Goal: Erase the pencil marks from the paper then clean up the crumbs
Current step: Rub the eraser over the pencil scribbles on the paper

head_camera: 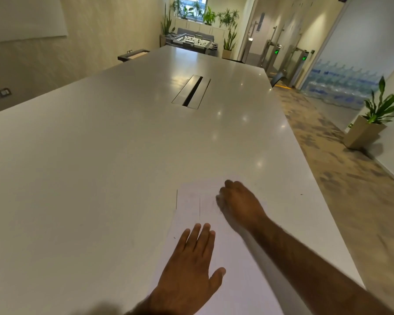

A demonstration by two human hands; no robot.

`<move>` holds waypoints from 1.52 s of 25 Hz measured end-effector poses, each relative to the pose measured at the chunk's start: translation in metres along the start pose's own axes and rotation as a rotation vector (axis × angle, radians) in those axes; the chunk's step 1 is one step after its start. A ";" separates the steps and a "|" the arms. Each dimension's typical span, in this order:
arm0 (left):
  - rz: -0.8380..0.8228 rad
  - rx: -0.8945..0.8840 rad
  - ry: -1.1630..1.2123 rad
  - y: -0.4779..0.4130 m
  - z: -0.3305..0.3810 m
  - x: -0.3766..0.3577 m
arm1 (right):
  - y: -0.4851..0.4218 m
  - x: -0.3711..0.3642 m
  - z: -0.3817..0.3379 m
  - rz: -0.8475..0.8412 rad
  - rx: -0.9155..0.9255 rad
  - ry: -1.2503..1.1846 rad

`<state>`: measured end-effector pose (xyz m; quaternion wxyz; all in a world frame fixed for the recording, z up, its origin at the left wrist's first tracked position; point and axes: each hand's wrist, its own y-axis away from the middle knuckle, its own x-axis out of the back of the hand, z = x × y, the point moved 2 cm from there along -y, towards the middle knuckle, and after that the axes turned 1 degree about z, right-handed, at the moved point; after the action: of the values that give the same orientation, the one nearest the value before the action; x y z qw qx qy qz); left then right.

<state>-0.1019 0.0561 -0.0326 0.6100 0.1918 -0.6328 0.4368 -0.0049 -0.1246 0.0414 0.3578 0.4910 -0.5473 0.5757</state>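
Observation:
A white sheet of paper (234,258) lies on the white table (100,167) near its front right side. Faint pencil lines (200,206) show on the sheet's far part. My left hand (191,267) presses flat on the paper with straight fingers. My right hand (239,203) is blurred over the far part of the sheet, its fingers curled down onto the paper. A small pale thing shows at its fingertips (219,198), probably an eraser, but I cannot make it out clearly.
A cable slot (191,92) is set in the middle of the table. The table's right edge (316,189) runs close to the paper, with carpet beyond. A potted plant (371,126) stands on the floor at the right. A small dark speck (301,194) lies right of the paper.

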 end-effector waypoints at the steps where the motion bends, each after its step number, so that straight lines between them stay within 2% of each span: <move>1: 0.014 -0.003 -0.014 0.000 0.000 0.000 | -0.010 0.004 0.010 0.011 -0.061 -0.020; 3: 0.021 -0.003 -0.028 0.000 0.000 -0.002 | -0.012 0.012 0.007 0.008 -0.068 -0.102; 6: -0.018 0.005 -0.020 -0.001 0.000 -0.002 | 0.031 0.014 -0.032 -0.097 0.131 -0.120; 8: -0.029 0.024 -0.003 -0.002 0.000 -0.002 | 0.040 0.007 -0.035 -0.090 0.205 -0.049; 11: -0.002 0.021 -0.004 -0.001 0.000 -0.003 | 0.005 0.003 0.000 0.034 -0.078 -0.063; 13: -0.014 0.009 -0.016 0.000 0.000 -0.002 | -0.004 0.006 0.006 0.090 -0.165 -0.164; 14: -0.030 0.008 -0.012 0.000 0.000 -0.003 | -0.001 0.007 -0.003 0.071 -0.134 -0.191; 17: -0.070 0.035 0.003 -0.003 0.001 0.000 | 0.026 0.003 -0.036 -0.094 0.117 -0.186; 18: -0.080 0.041 0.009 -0.004 0.001 0.000 | 0.026 0.003 -0.037 -0.099 0.132 -0.152; 21: -0.063 0.037 0.026 -0.002 0.001 -0.002 | 0.000 -0.006 -0.012 0.021 -0.028 -0.097; 24: -0.132 0.026 0.048 -0.001 0.002 -0.002 | -0.007 -0.008 0.005 0.080 -0.069 -0.079; 27: -0.168 0.031 0.066 -0.005 0.002 0.000 | 0.018 -0.001 -0.018 0.036 0.037 -0.132; 30: -0.194 0.061 0.073 -0.005 0.001 0.002 | 0.035 -0.005 -0.033 -0.022 0.228 -0.035; 31: -0.214 0.063 0.077 -0.004 0.001 0.003 | 0.028 -0.008 -0.027 -0.008 0.207 -0.020; 33: -0.249 0.054 0.070 -0.001 0.003 0.004 | 0.009 -0.010 -0.005 0.041 0.046 -0.036; 35: -0.322 0.047 0.076 0.000 0.005 0.005 | 0.000 -0.006 0.005 0.088 -0.058 -0.142; 38: -0.328 0.048 0.092 -0.002 0.003 0.001 | 0.022 -0.002 -0.018 0.030 0.012 -0.178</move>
<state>-0.1024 0.0527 -0.0307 0.6965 0.2866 -0.5541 0.3547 -0.0280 -0.1101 0.0349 0.2959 0.5342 -0.5807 0.5384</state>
